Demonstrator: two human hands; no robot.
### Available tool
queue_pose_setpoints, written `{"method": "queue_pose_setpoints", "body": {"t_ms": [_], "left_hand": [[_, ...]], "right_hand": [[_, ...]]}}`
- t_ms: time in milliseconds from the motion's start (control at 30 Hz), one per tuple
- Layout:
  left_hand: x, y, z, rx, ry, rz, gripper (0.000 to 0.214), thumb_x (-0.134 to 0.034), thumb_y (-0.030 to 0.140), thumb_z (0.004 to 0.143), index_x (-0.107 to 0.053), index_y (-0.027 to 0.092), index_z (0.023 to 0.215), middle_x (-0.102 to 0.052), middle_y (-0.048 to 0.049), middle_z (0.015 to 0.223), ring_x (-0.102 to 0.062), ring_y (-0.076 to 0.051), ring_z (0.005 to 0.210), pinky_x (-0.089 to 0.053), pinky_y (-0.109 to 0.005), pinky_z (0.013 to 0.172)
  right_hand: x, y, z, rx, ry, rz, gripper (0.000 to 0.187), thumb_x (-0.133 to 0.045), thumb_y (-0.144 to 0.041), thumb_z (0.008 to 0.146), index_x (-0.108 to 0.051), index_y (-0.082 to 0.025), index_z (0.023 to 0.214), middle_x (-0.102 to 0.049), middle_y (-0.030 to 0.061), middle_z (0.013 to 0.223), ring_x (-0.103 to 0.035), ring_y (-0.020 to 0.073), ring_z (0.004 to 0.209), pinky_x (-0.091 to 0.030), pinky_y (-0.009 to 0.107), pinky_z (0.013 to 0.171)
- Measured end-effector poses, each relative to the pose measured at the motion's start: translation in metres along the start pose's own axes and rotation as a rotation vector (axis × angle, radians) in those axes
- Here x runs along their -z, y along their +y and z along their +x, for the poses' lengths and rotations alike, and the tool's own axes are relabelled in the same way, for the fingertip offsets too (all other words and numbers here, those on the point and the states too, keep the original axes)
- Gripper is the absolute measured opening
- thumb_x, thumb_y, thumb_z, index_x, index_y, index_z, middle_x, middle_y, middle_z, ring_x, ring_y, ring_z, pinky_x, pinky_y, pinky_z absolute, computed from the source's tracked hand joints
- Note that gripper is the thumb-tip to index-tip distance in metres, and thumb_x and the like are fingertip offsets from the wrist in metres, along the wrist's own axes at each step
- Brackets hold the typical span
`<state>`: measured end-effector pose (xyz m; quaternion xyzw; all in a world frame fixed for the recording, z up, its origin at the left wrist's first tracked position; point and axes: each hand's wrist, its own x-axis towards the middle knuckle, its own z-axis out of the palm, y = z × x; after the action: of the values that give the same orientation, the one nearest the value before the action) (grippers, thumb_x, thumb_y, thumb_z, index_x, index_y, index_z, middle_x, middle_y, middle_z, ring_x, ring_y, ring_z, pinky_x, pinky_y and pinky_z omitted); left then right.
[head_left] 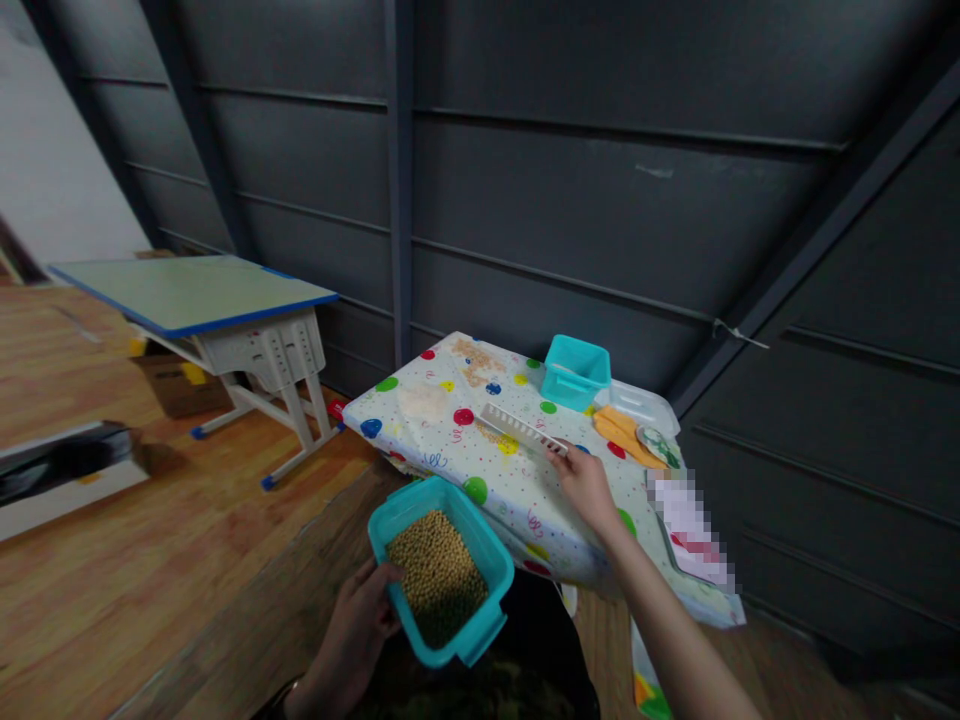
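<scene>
Head view: left hand [352,628] low in frame, fingers curled about the near corner of the teal tub [417,497], thumb on its rim. Tub open, filled with tan beans [437,578], held just off the near edge of the worktop [517,485]. Right hand [587,487] over the spotted cloth, fingers pinching the near end of the white toothed strip [520,428], which lies on the worktop. Second teal tub [575,371] at the far edge. Orange cloth [621,432] right of the strip. Blue-edged desk [202,295] well apart, left
</scene>
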<state>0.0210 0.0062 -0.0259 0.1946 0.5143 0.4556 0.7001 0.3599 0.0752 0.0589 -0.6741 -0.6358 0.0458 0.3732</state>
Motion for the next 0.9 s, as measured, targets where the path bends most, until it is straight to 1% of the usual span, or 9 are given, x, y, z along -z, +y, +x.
{"method": "queue_pose_setpoints", "body": {"t_ms": [100,167,333,500,567,633,700,800,900], "left_hand": [[-0.007,0.006,-0.003,-0.009,-0.010,-0.013,0.037,-0.090,0.031,0.057,-0.069,0.025,0.088,-0.076,-0.0004,0.073,-0.077,-0.029,0.081,-0.055,-0.036,0.070],[-0.012,0.010,-0.004,-0.006,0.000,-0.023,0.039,-0.090,0.030,0.055,-0.069,0.024,0.087,-0.076,0.0003,0.072,-0.075,-0.027,0.075,-0.053,-0.034,0.067],[-0.018,0.011,0.000,-0.028,0.032,-0.015,0.036,-0.089,0.033,0.050,-0.066,0.024,0.077,-0.061,0.0085,0.053,-0.054,-0.014,0.047,-0.040,-0.027,0.051],[-0.020,0.009,0.002,-0.056,0.033,-0.024,0.033,-0.088,0.032,0.051,-0.066,0.023,0.073,-0.055,0.0104,0.050,-0.046,-0.010,0.045,-0.029,-0.023,0.048],[-0.021,0.008,0.002,-0.048,0.036,-0.027,0.032,-0.088,0.032,0.051,-0.065,0.023,0.071,-0.053,0.0109,0.049,-0.045,-0.009,0.045,-0.028,-0.023,0.047],[-0.022,0.007,0.003,-0.036,0.046,-0.037,0.032,-0.089,0.032,0.050,-0.067,0.022,0.073,-0.056,0.0100,0.050,-0.049,-0.010,0.046,-0.032,-0.023,0.048],[-0.023,0.006,0.003,-0.029,0.048,-0.052,0.034,-0.089,0.032,0.050,-0.069,0.022,0.076,-0.062,0.0078,0.054,-0.055,-0.012,0.050,-0.039,-0.024,0.051],[-0.026,0.006,0.000,-0.042,0.037,-0.074,0.036,-0.091,0.031,0.051,-0.070,0.022,0.078,-0.065,0.0070,0.057,-0.058,-0.013,0.052,-0.045,-0.026,0.054],[-0.030,0.008,-0.004,-0.050,0.022,-0.084,0.038,-0.092,0.030,0.050,-0.070,0.023,0.079,-0.066,0.0065,0.060,-0.057,-0.013,0.051,-0.042,-0.025,0.051]], "right_hand": [[-0.002,-0.001,-0.001,-0.002,0.037,0.025,0.033,-0.060,-0.025,0.099,-0.085,-0.019,0.119,-0.087,0.0121,0.111,-0.084,0.0315,0.093,-0.064,0.040,0.086],[-0.003,-0.003,-0.001,0.008,0.030,0.026,0.033,-0.060,-0.025,0.099,-0.086,-0.019,0.119,-0.088,0.0118,0.110,-0.084,0.0310,0.092,-0.064,0.039,0.085],[-0.004,-0.008,0.002,0.030,-0.005,0.023,0.033,-0.059,-0.023,0.100,-0.086,-0.021,0.120,-0.088,0.0097,0.110,-0.084,0.0294,0.095,-0.064,0.037,0.087],[-0.005,-0.012,0.009,0.019,-0.009,-0.036,0.033,-0.060,-0.019,0.099,-0.086,-0.022,0.120,-0.087,0.0108,0.115,-0.084,0.0308,0.100,-0.063,0.038,0.089],[-0.005,-0.012,0.009,0.043,-0.057,-0.017,0.032,-0.060,-0.021,0.101,-0.086,-0.022,0.118,-0.087,0.0104,0.112,-0.084,0.0309,0.097,-0.063,0.038,0.088],[-0.005,-0.012,0.009,0.072,-0.099,0.020,0.031,-0.059,-0.024,0.101,-0.087,-0.022,0.117,-0.088,0.0098,0.111,-0.084,0.0303,0.094,-0.063,0.039,0.088],[-0.004,-0.012,0.008,0.077,-0.103,0.040,0.032,-0.059,-0.025,0.101,-0.086,-0.023,0.118,-0.087,0.0097,0.113,-0.083,0.0303,0.095,-0.063,0.040,0.089],[-0.003,-0.012,0.007,0.072,-0.107,0.043,0.034,-0.058,-0.026,0.101,-0.086,-0.022,0.120,-0.087,0.0099,0.114,-0.083,0.0309,0.096,-0.063,0.041,0.090],[-0.001,-0.014,0.005,0.100,-0.139,0.065,0.033,-0.058,-0.028,0.102,-0.086,-0.022,0.119,-0.087,0.0097,0.118,-0.084,0.0306,0.100,-0.063,0.041,0.092]]}}
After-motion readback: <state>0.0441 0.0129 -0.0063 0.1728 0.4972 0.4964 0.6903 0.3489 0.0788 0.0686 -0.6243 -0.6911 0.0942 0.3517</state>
